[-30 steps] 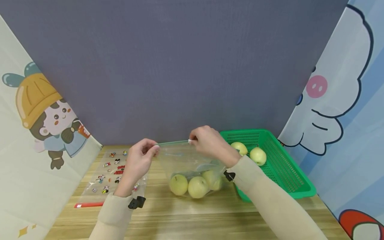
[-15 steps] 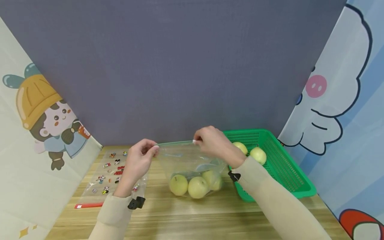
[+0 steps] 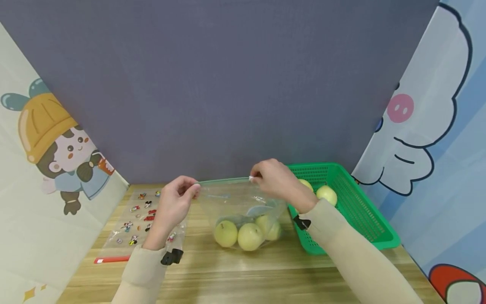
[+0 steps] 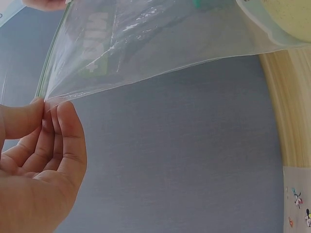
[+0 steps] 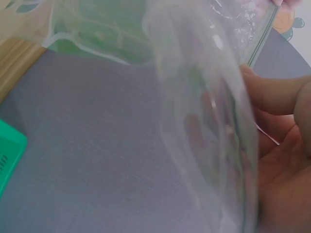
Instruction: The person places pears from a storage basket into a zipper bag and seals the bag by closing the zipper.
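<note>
A clear zip bag stands upright on the table, with several round yellow-green fruits, like pears, at its bottom. My left hand pinches the bag's top left corner between thumb and fingers; the left wrist view shows this grip at the end of the green zip strip. Farther along the strip, my right hand pinches a small white slider. Between the hands the strip is pulled taut and lies flat. Past the right fingers, in the right wrist view, the bag's mouth bulges apart.
At the right a green plastic basket holds more of the fruits. On the left lies a flat clear bag with cartoon prints and a red zip strip. A grey panel rises behind the wooden table.
My right hand has moved right along the bag's top with the white slider, lengthening the stretch of flat strip between the hands. The left hand and the fruits have stayed put.
</note>
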`<control>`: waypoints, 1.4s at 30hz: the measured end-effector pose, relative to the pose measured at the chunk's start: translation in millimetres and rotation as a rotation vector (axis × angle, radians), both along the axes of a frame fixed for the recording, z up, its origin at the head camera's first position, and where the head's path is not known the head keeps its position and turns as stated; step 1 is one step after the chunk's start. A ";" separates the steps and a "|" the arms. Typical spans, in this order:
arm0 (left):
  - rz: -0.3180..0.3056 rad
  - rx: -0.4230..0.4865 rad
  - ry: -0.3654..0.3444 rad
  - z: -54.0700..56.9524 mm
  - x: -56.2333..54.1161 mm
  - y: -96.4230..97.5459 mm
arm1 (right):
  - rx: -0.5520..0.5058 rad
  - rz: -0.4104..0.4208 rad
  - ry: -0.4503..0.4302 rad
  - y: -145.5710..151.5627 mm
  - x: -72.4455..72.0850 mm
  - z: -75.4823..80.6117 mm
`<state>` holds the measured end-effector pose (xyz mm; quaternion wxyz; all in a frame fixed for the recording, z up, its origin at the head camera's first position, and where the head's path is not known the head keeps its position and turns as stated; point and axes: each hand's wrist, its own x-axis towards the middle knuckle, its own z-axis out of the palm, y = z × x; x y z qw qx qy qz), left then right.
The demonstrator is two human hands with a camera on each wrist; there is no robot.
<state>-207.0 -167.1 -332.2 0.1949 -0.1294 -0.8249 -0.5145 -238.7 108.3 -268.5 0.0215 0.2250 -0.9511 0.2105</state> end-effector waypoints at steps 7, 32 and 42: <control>0.006 -0.002 0.000 -1.0 0.1 -0.4 | 0.001 0.008 0.006 5.3 0.9 0.7; 0.021 -0.041 0.010 -3.5 -4.5 -4.2 | -0.044 -0.005 -0.019 37.0 1.3 -0.3; 0.040 -0.036 -0.008 -2.1 -3.6 -1.1 | -0.044 0.002 0.006 49.0 -0.6 0.6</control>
